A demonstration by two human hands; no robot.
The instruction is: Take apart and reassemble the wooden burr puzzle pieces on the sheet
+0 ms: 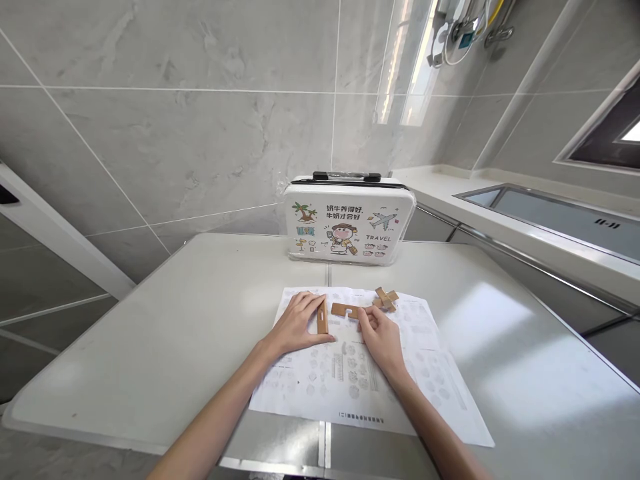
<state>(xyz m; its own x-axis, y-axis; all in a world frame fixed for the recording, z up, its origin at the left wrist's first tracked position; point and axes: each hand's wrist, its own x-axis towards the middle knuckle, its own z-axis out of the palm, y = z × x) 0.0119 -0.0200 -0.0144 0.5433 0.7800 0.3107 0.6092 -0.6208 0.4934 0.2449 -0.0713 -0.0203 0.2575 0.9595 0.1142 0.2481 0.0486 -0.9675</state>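
Note:
On a printed sheet of paper (415, 407) covered with small diagrams lie several brown wooden puzzle pieces. My left hand (295, 327) spans a slotted wooden piece (323, 316), fingertips at its far end and thumb at its near end. My right hand (381, 337) is closed in a pinch on the right end of a notched wooden piece (345, 310), whose cutout faces me. A narrow gap separates the two pieces. Beyond my right hand sits a cluster of crossed wooden pieces (386, 299); part of it is hidden behind that hand.
The sheet lies on a pale table (150, 353) with a seam down its middle. A white carry case (345, 227) with cartoon prints and a black handle stands behind it against the tiled wall. On the right runs a counter (540, 213) with a sink (565, 220).

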